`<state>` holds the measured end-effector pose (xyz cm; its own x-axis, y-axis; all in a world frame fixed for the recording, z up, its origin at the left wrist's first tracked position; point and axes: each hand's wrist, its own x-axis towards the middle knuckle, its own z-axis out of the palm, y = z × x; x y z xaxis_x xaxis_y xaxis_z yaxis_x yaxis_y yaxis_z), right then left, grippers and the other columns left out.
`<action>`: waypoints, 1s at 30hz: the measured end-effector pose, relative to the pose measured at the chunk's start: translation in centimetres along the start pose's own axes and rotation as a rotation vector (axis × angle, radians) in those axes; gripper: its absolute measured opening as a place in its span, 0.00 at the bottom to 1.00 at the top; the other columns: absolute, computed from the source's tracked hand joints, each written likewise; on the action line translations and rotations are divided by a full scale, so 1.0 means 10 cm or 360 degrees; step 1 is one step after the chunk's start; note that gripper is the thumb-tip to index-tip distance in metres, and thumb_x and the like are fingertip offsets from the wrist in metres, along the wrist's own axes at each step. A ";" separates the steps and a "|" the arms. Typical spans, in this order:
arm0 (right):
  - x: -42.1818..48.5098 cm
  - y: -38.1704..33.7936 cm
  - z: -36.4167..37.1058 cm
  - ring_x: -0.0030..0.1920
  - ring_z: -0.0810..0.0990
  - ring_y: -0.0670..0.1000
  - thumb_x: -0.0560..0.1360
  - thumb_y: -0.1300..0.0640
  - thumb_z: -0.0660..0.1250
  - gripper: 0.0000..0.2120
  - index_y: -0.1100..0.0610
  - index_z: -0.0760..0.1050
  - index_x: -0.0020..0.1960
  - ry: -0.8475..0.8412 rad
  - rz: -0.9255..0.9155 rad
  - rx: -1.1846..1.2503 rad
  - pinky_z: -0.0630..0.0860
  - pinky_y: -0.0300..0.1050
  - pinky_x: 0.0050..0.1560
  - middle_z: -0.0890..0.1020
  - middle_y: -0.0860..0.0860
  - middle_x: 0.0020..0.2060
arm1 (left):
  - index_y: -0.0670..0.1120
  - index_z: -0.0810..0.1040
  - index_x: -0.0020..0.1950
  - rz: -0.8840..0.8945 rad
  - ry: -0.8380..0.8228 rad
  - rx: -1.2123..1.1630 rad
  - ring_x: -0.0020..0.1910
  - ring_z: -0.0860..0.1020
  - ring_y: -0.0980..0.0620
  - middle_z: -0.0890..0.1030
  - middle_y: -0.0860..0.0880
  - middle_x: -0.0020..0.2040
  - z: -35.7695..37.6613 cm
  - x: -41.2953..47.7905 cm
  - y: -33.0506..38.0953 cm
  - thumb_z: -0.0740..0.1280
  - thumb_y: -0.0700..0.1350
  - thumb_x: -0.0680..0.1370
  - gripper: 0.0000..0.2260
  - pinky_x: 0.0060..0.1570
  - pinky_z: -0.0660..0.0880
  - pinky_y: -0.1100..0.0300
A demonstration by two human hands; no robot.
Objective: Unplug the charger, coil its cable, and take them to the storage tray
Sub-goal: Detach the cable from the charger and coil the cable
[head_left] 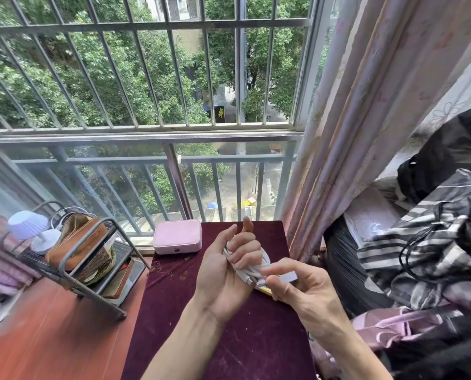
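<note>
My left hand [229,267] is palm up above the dark red cloth, its fingers curled around a bundle of coiled white cable [252,266]. My right hand [294,283] sits just to the right of it and pinches the white charger block [288,277] between thumb and fingers. The cable's connector end sticks out between the two hands. Something yellow [264,290] shows under the hands; I cannot tell what it is.
A pink case [177,236] lies at the far edge of the cloth-covered table [190,311]. A grey metal rack [92,259] with a brown pouch and a small lamp [34,229] stands at left. Curtain [366,133] and piled clothes [434,242] crowd the right; a barred window is ahead.
</note>
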<state>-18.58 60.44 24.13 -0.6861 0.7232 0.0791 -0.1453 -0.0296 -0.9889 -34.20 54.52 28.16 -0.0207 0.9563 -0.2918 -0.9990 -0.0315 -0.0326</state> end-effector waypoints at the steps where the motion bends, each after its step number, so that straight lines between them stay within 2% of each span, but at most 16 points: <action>1: 0.00 -0.02 0.01 0.33 0.79 0.44 0.70 0.38 0.80 0.17 0.49 0.90 0.50 -0.0019 -0.0018 0.0019 0.75 0.34 0.37 0.85 0.49 0.34 | 0.39 0.76 0.55 -0.0002 0.0009 -0.0007 0.26 0.61 0.59 0.69 0.51 0.29 0.03 -0.02 0.01 0.60 0.42 0.83 0.08 0.26 0.63 0.66; 3: 0.00 -0.06 0.04 0.38 0.84 0.43 0.71 0.45 0.81 0.14 0.52 0.90 0.52 -0.0094 -0.0091 0.0103 0.80 0.33 0.43 0.89 0.50 0.41 | 0.38 0.76 0.55 0.0005 0.0026 -0.0029 0.26 0.60 0.60 0.69 0.51 0.29 0.07 -0.05 0.02 0.60 0.42 0.83 0.09 0.26 0.62 0.66; 5: 0.01 -0.09 0.06 0.45 0.88 0.47 0.72 0.50 0.82 0.12 0.55 0.89 0.53 -0.0096 -0.0212 0.0095 0.82 0.37 0.49 0.90 0.54 0.45 | 0.38 0.76 0.55 0.0012 0.0029 -0.0087 0.26 0.60 0.60 0.70 0.51 0.29 0.08 -0.07 0.03 0.59 0.43 0.83 0.10 0.25 0.62 0.66; 7: 0.02 -0.09 0.07 0.46 0.88 0.51 0.73 0.58 0.82 0.08 0.56 0.89 0.52 -0.0045 -0.0442 -0.0057 0.83 0.41 0.50 0.89 0.54 0.46 | 0.37 0.77 0.53 0.0002 0.0003 -0.0156 0.26 0.61 0.60 0.70 0.51 0.28 0.08 -0.08 0.04 0.59 0.44 0.84 0.12 0.24 0.62 0.66; 9: 0.03 -0.09 0.07 0.46 0.87 0.51 0.72 0.66 0.81 0.10 0.57 0.89 0.51 -0.0006 -0.0619 -0.0238 0.82 0.40 0.49 0.87 0.51 0.47 | 0.35 0.78 0.49 -0.0004 -0.0031 -0.0202 0.26 0.61 0.60 0.71 0.51 0.28 0.07 -0.07 0.04 0.61 0.44 0.84 0.13 0.23 0.64 0.65; 12: 0.06 -0.15 0.11 0.47 0.87 0.52 0.75 0.60 0.80 0.09 0.48 0.87 0.51 0.0007 -0.0678 -0.0396 0.83 0.46 0.48 0.86 0.47 0.47 | 0.36 0.79 0.49 0.0032 -0.0028 -0.0183 0.24 0.61 0.60 0.71 0.52 0.29 0.06 -0.06 0.04 0.63 0.46 0.82 0.13 0.21 0.67 0.65; 15: 0.06 -0.22 0.14 0.47 0.87 0.49 0.76 0.52 0.79 0.05 0.45 0.85 0.51 -0.0005 -0.0676 -0.0444 0.81 0.37 0.51 0.87 0.45 0.46 | 0.39 0.80 0.53 0.0087 0.0014 -0.0021 0.22 0.66 0.58 0.71 0.54 0.29 0.05 -0.04 0.03 0.67 0.49 0.80 0.13 0.21 0.67 0.67; 17: 0.05 -0.26 0.15 0.47 0.88 0.47 0.76 0.47 0.77 0.04 0.42 0.84 0.50 -0.0001 -0.0616 -0.0432 0.81 0.35 0.51 0.88 0.44 0.45 | 0.41 0.80 0.53 0.0120 0.0045 0.0116 0.23 0.66 0.59 0.71 0.55 0.29 0.03 -0.04 0.01 0.69 0.50 0.77 0.12 0.23 0.66 0.68; 20: 0.03 -0.29 0.13 0.46 0.88 0.44 0.77 0.47 0.76 0.03 0.42 0.84 0.50 0.0011 -0.0594 -0.0513 0.80 0.32 0.49 0.88 0.43 0.44 | 0.41 0.79 0.52 0.0157 0.0038 0.0239 0.23 0.67 0.58 0.71 0.54 0.29 0.01 -0.05 -0.01 0.68 0.48 0.78 0.10 0.23 0.66 0.68; 26: 0.04 -0.27 0.12 0.49 0.88 0.51 0.79 0.49 0.75 0.04 0.41 0.83 0.52 -0.0103 -0.0639 -0.0666 0.84 0.56 0.48 0.89 0.45 0.48 | 0.38 0.79 0.61 0.0281 -0.0024 0.0366 0.20 0.64 0.58 0.66 0.55 0.27 0.04 -0.03 -0.02 0.64 0.45 0.81 0.13 0.20 0.64 0.67; 27: 0.04 -0.27 0.12 0.49 0.88 0.51 0.79 0.50 0.75 0.04 0.41 0.83 0.52 -0.0094 -0.0633 -0.0671 0.84 0.57 0.47 0.89 0.45 0.48 | 0.38 0.79 0.62 0.0333 -0.0031 0.0436 0.20 0.63 0.59 0.65 0.55 0.25 0.05 -0.03 -0.03 0.64 0.46 0.82 0.14 0.19 0.64 0.66; 30: 0.06 -0.28 0.12 0.47 0.88 0.48 0.77 0.54 0.77 0.09 0.41 0.83 0.51 0.0008 -0.0655 -0.0734 0.83 0.47 0.47 0.88 0.43 0.47 | 0.37 0.80 0.59 0.0523 -0.0030 0.0643 0.20 0.65 0.58 0.64 0.53 0.25 0.06 0.01 -0.08 0.63 0.48 0.82 0.15 0.19 0.67 0.65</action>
<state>-19.41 60.09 27.06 -0.6356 0.6154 0.4662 -0.0735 0.5528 -0.8300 -33.41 54.85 28.75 -0.3329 0.9200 -0.2070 -0.8754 -0.2199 0.4305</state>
